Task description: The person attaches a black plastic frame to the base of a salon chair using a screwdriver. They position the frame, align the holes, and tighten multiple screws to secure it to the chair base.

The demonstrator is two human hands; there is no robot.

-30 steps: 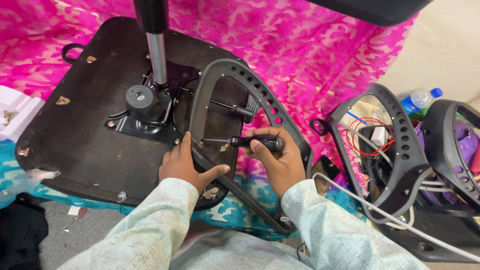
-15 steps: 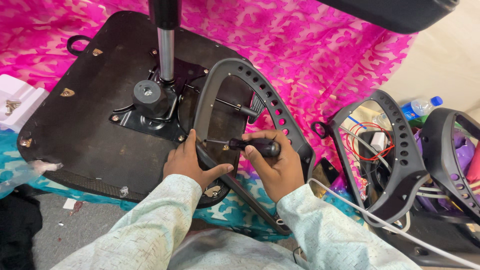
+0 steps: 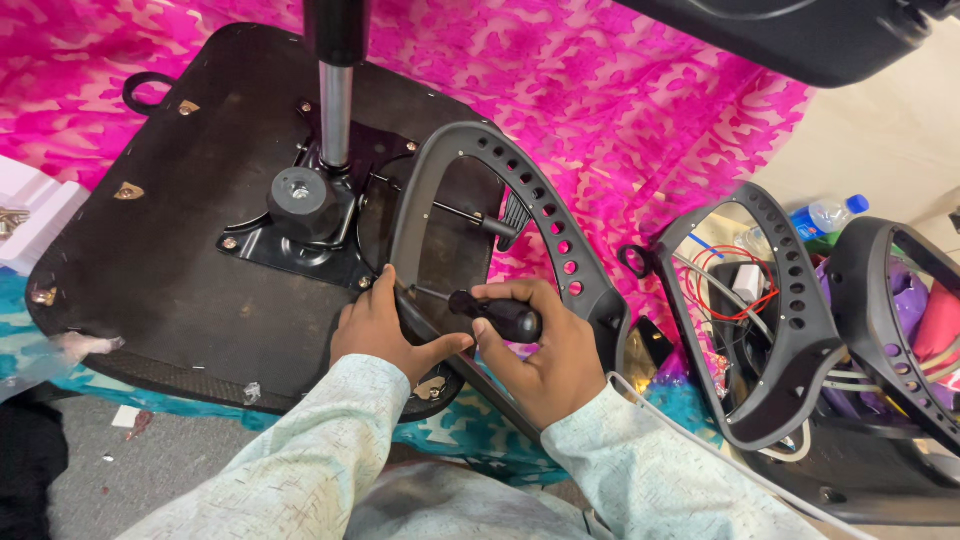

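Note:
An upturned black chair seat (image 3: 190,270) lies on a pink patterned cloth, with a metal mechanism plate (image 3: 300,225) and a chrome gas column (image 3: 336,110) rising from it. A grey perforated armrest loop (image 3: 540,210) rests against the seat's right edge. My left hand (image 3: 385,335) grips the armrest's lower bar where it meets the seat. My right hand (image 3: 540,350) is closed around the black handle of a screwdriver (image 3: 490,312), whose shaft points left to the armrest bar beside my left thumb.
Two more grey armrest loops (image 3: 790,320) stand at the right over a bin of cables, red wire and a plastic bottle (image 3: 825,213). A white box (image 3: 35,215) sits at the left edge. A white cable (image 3: 720,450) crosses my right sleeve. Another black chair part (image 3: 800,30) hangs at top right.
The view has shifted slightly, moving the seat and armrest in frame. My hands stay on the armrest bar and screwdriver, with the right hand turned a little on the handle.

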